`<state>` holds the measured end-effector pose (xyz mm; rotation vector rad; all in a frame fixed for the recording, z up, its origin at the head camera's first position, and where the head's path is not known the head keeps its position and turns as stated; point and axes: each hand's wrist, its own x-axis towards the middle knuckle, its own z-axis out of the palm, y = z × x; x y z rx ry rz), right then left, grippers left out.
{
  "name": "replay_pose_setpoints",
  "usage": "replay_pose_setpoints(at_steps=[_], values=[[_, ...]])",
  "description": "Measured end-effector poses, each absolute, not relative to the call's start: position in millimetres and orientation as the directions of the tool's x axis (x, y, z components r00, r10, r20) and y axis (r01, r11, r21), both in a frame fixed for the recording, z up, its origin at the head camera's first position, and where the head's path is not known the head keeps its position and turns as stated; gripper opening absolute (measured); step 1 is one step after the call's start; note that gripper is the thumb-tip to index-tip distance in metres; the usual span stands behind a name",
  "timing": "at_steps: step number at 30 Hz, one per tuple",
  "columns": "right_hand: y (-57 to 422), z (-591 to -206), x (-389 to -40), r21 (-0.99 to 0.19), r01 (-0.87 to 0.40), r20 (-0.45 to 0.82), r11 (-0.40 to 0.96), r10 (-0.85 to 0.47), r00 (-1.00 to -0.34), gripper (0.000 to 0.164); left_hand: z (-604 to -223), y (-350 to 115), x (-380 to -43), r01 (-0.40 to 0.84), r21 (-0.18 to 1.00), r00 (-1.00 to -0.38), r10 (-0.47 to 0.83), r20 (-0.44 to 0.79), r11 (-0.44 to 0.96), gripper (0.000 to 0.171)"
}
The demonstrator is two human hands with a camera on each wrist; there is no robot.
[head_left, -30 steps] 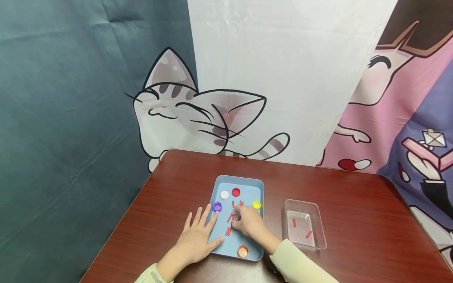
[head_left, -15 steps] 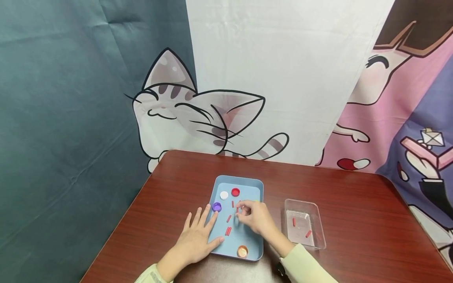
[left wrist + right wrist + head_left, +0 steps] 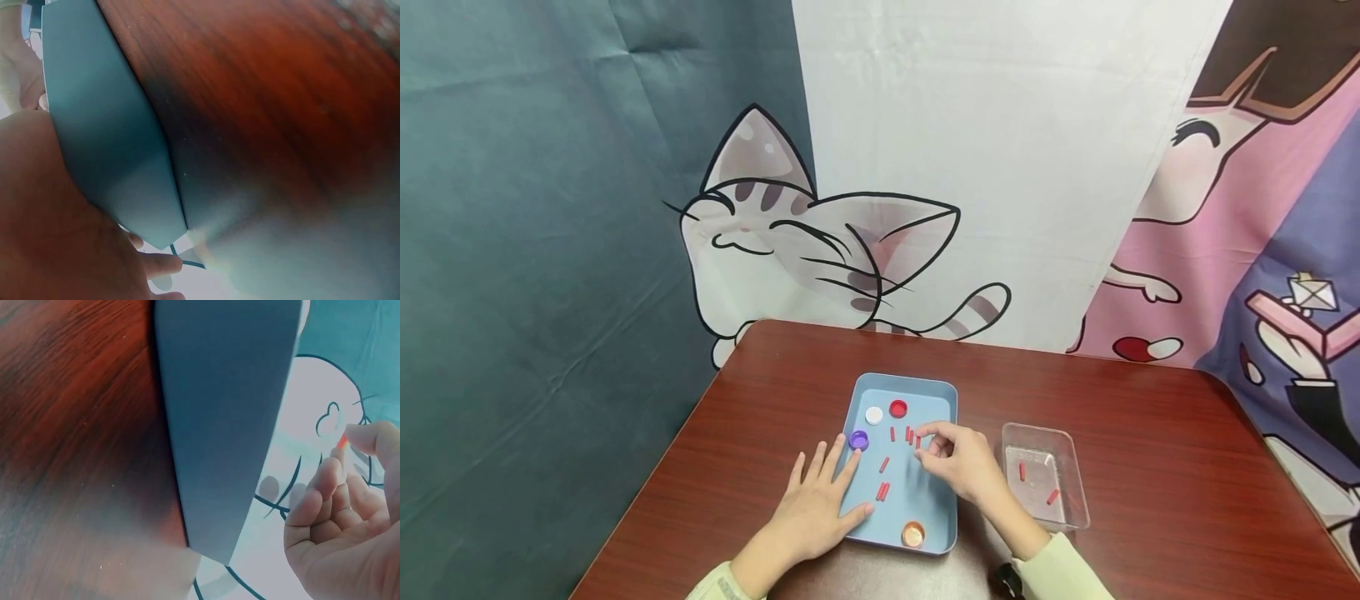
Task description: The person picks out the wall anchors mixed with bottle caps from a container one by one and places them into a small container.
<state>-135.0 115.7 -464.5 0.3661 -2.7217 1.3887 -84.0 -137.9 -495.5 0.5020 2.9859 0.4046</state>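
My right hand (image 3: 961,461) pinches a small red stick (image 3: 917,442) between thumb and index finger, over the right side of the blue tray (image 3: 928,508). In the right wrist view the red stick (image 3: 342,441) shows as a bright tip at the thumb. My left hand (image 3: 812,510) rests with spread fingers on the tray's left edge. A pair of red sticks (image 3: 909,435) stands just left of the pinched one, with another stick (image 3: 892,434) farther left. Lower down lie a single stick (image 3: 884,464) and a close pair (image 3: 883,492).
The tray also holds a white cap (image 3: 874,416), a red cap (image 3: 898,408), a purple cap (image 3: 858,441) and a copper-coloured cap (image 3: 913,534). To its right, a clear plastic box (image 3: 1080,487) contains red sticks (image 3: 1022,472). All stand on a brown wooden table (image 3: 1157,467).
My right hand has picked a red stick from the tray's middle and carried it rightward, beside the upper pair. It now covers the yellow cap seen earlier. The left hand stays put.
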Motion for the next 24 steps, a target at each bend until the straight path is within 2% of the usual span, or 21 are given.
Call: replay_pose_setpoints(at_steps=[14, 24], values=[[138, -461, -129, -0.847, -0.227, 0.171, 0.481, -0.16, -0.972, 0.02, -505, -141, -83, 0.332, 0.28, -0.939, 0.343, 0.01, 0.901, 0.08], [156, -460, -129, -0.846, -0.246, 0.208, 0.473, -0.132, -0.969, 0.022, -499, -139, -84, 0.315, 0.282, -0.942, 0.335, -0.025, 0.906, 0.079]])
